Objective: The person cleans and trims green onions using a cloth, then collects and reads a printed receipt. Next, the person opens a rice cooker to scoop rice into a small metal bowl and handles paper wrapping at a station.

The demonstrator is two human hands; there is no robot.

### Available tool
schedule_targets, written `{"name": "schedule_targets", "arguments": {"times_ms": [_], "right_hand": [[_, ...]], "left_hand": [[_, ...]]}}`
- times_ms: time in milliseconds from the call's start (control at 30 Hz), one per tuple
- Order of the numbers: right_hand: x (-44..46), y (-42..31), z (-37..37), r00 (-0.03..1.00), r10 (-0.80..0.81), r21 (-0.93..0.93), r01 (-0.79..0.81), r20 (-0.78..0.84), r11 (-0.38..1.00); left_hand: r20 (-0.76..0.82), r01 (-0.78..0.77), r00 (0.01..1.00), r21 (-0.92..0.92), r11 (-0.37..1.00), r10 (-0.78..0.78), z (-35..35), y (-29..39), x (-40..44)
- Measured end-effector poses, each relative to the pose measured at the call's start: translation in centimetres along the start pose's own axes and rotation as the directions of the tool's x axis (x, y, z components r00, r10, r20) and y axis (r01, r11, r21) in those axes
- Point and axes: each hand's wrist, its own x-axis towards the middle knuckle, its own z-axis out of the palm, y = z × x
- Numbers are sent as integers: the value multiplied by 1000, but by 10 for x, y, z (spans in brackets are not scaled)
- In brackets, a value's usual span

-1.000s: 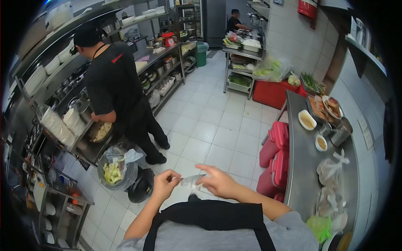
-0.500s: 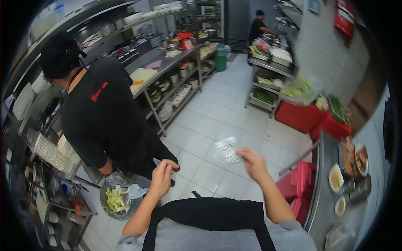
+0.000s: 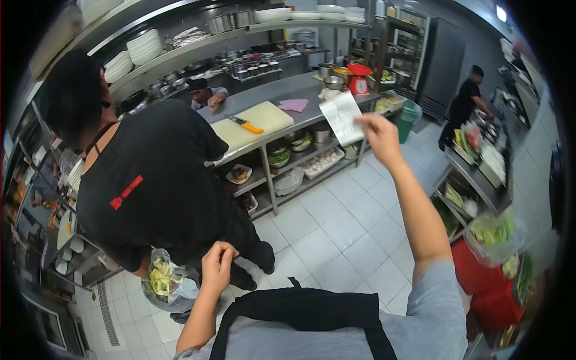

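Note:
My right hand (image 3: 379,137), raised at centre right, pinches the edge of a white paper slip (image 3: 342,117) that looks printed. Behind the slip lies the steel counter (image 3: 249,99), with a pink cloth (image 3: 293,105) and a red scale (image 3: 359,80) near it. My left hand (image 3: 217,264) is lower, in front of my body, with its fingers closed; what they hold, if anything, is hidden. Left of it is a lined bin (image 3: 186,291) with leafy scraps (image 3: 160,277). An orange-handled knife (image 3: 246,125) rests on a cutting board (image 3: 264,120).
A co-worker in black (image 3: 156,180) stands close on the left, bent over the bin. Another person (image 3: 207,96) is behind the counter, and one more (image 3: 468,99) works at the far right. Red boxes (image 3: 489,288) and a vegetable rack (image 3: 477,156) stand at right.
My hands have parted, and the right one has lifted the slip up toward the counter. The view has turned left. The co-worker in black now appears nearer and leans over the bin.

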Motion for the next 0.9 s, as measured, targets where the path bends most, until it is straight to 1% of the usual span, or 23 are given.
{"name": "schedule_targets", "arguments": {"times_ms": [33, 67, 100, 133, 167, 233, 267, 333, 367, 433, 467, 533, 567, 600, 633, 700, 767, 833, 900], "right_hand": [[35, 18, 18, 993, 98, 13, -99, 58, 995], [69, 51, 44, 991, 116, 119, -124, 69, 985], [102, 69, 68, 990, 124, 245, -138, 70, 960], [131, 71, 87, 976, 198, 325, -216, 87, 921], [161, 93, 118, 953, 270, 573, -298, 135, 763], [211, 121, 164, 943, 286, 674, -323, 169, 664], [230, 135, 186, 936, 298, 687, -343, 190, 641], [268, 158, 226, 922, 314, 712, -377, 227, 593], [284, 170, 244, 922, 309, 714, -378, 234, 589], [315, 185, 274, 921, 296, 717, -385, 254, 581], [329, 192, 288, 920, 292, 736, -386, 263, 556], [362, 212, 321, 920, 279, 711, -389, 273, 586], [380, 224, 336, 922, 268, 697, -386, 278, 604], [397, 233, 350, 923, 270, 688, -385, 275, 616], [413, 243, 367, 932, 247, 721, -362, 266, 590], [439, 258, 391, 909, 307, 675, -416, 283, 610], [468, 287, 428, 910, 320, 684, -410, 263, 604], [489, 300, 445, 907, 316, 695, -418, 280, 585], [506, 303, 452, 924, 311, 736, -367, 220, 569]], "left_hand": [[-45, 25, 999, 3, 1000, -25, 2, 2, 8], [-87, 0, 996, 64, 998, 5, 5, 7, 16], [-114, 33, 993, 82, 996, -24, 7, 6, 24], [-138, 29, 990, 110, 994, -14, 9, 3, 33], [-159, 24, 987, 139, 990, -1, 12, 2, 43], [-171, -16, 984, 191, 981, 50, 18, -2, 64], [-199, -2, 979, 204, 979, 43, 24, -2, 75], [-186, -28, 980, 257, 966, 78, 36, -2, 98], [-178, -36, 980, 283, 958, 89, 42, -1, 109], [-178, 8, 983, 317, 948, 51, 55, 1, 129], [-181, 23, 983, 334, 942, 40, 62, 1, 138], [-196, 53, 980, 380, 924, 24, 75, 2, 150], [-241, 120, 970, 404, 907, -21, 83, 7, 154], [-319, 190, 946, 397, 898, -59, 92, 7, 153], [-397, 259, 913, 387, 885, -93, 102, 5, 152], [-581, 357, 805, 313, 880, -119, 128, 3, 147], [-668, 465, 718, 247, 850, -199, 157, 16, 151], [-686, 483, 708, 296, 824, -168, 177, 15, 148], [-730, 504, 661, 261, 823, -174, 196, 21, 151]]}}
